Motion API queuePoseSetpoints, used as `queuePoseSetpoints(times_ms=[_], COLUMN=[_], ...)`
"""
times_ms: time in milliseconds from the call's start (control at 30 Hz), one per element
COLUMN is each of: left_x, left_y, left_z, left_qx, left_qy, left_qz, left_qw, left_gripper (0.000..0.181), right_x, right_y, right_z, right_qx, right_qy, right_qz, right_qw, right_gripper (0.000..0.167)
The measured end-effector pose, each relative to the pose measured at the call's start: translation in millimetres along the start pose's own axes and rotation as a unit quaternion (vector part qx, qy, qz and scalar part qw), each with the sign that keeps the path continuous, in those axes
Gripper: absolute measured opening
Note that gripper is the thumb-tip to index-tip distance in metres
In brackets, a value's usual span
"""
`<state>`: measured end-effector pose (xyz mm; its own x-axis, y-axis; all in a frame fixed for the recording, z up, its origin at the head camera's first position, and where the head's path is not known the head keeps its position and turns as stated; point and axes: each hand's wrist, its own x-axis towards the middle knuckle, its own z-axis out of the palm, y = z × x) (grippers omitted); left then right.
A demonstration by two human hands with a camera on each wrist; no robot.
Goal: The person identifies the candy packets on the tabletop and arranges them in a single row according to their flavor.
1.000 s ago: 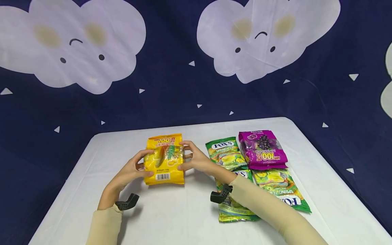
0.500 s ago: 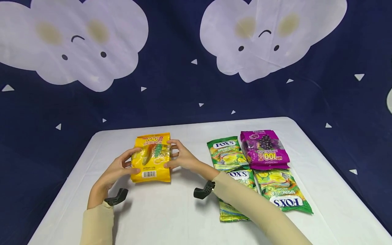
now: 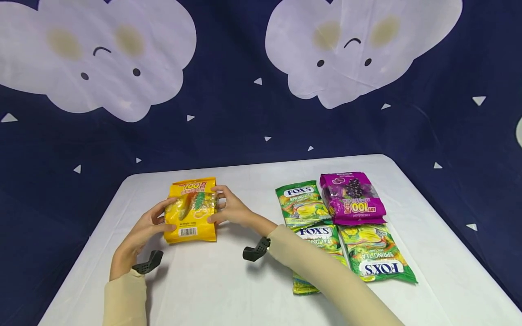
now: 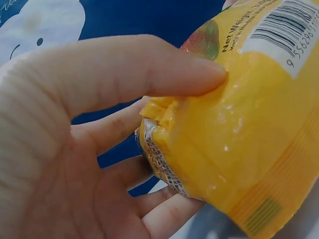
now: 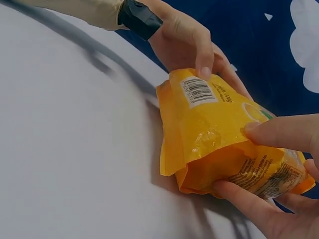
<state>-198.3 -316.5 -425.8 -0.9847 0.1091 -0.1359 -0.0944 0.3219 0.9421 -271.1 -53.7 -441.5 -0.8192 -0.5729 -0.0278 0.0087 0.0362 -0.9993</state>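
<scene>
A yellow bag of gummy candy (image 3: 189, 222) is at the left of the white table, its printing upside down and its barcode toward me. My left hand (image 3: 142, 230) grips its left edge, the thumb on the printed face and the fingers behind, as the left wrist view shows. On the opposite edge, my right hand (image 3: 233, 209) pinches the same bag. In the right wrist view the right thumb (image 5: 279, 133) lies on the front and fingers support the back. A shadow falls beside the bag; whether its underside touches the table I cannot tell.
Right of the hands lie several green candy bags, one at the back (image 3: 303, 206), one at the front right (image 3: 377, 253), others (image 3: 322, 237) partly under my right sleeve. A purple grape candy bag (image 3: 351, 197) lies behind them. A dark blue cloud-print curtain (image 3: 228, 108) hangs beyond the white table (image 3: 212, 285).
Both hands have carried the yellow gummy bag leftward across the table, holding it throughout. More of the green bags shows as the right arm moves left. The other bags stay put.
</scene>
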Motion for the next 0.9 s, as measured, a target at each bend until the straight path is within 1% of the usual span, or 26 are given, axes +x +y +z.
queuePoseSetpoints(times_ms=[133,200,467,667,900], left_x=[1.8,3.0,6.2,7.0,10.3], left_y=[-3.0,-4.9,-12.8,-13.7,-13.9], left_z=[-3.4,-4.6,-6.3,-7.3,-7.8], left_qx=[-0.001,-0.001,0.015,0.016,0.019], left_qy=[0.000,-0.004,-0.018,-0.023,-0.028], left_qz=[-0.008,-0.007,0.003,-0.008,-0.025], left_qw=[1.0000,1.0000,0.9997,0.9996,0.9991], left_gripper=[0.087,0.086,0.080,0.080,0.080], right_x=[3.2,4.3,8.4,10.2,12.0], right_y=[0,0,2,2,7], right_z=[3,3,0,1,0], right_qx=[0.000,-0.002,0.018,0.036,0.054], right_qy=[0.002,0.002,0.000,0.005,0.001], right_qz=[0.002,0.007,0.054,0.083,0.092], right_qw=[1.0000,1.0000,0.9984,0.9959,0.9942], right_gripper=[0.085,0.085,0.084,0.085,0.085])
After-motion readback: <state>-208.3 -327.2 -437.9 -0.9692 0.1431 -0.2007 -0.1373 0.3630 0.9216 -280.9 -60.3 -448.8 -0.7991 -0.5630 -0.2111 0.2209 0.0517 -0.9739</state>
